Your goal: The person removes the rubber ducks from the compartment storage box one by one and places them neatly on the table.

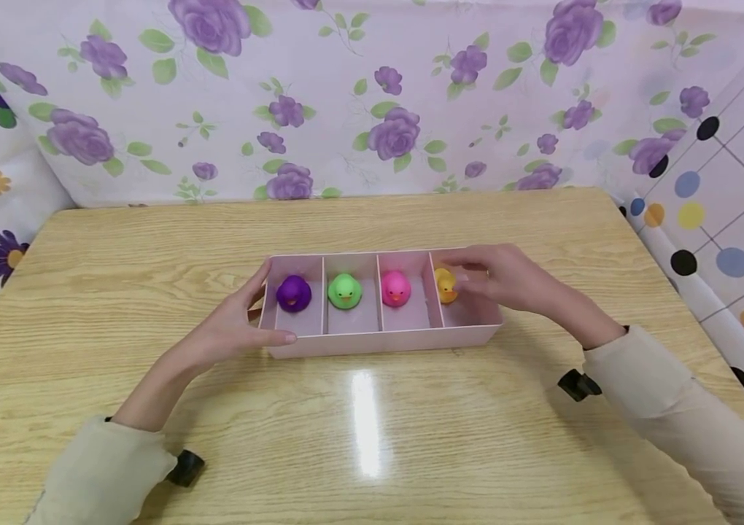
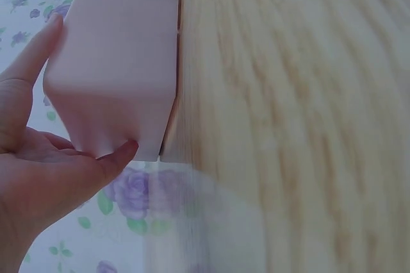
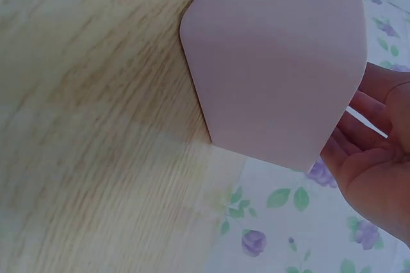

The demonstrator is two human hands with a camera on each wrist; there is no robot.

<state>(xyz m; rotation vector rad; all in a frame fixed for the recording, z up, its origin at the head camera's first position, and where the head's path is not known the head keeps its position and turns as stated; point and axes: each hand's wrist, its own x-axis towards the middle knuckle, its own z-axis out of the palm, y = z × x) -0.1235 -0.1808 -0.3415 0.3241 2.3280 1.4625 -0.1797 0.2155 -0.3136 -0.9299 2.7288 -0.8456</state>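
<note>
A pale pink divided box [image 1: 385, 344] rests on the table, its compartments side by side. From left to right sit a purple rubber duck [image 1: 294, 293], a green one [image 1: 344, 292], a pink one [image 1: 395, 289] and a yellow rubber duck [image 1: 445, 286]. My left hand [image 1: 230, 332] grips the box's left end, thumb along the front; the left wrist view shows fingers and thumb spanning that end. My right hand [image 1: 506, 277] reaches into the rightmost compartment, thumb and fingers around the yellow duck, partly covering it. In the right wrist view the box wall hides the fingertips.
The wooden table [image 1: 267, 437] extends around the box, with a bright light reflection in front. A flowered cloth [image 1: 339, 95] hangs behind it, and a dotted cloth [image 1: 726, 219] stands at the right. Black wrist straps [image 1: 186, 468] show at both sleeves.
</note>
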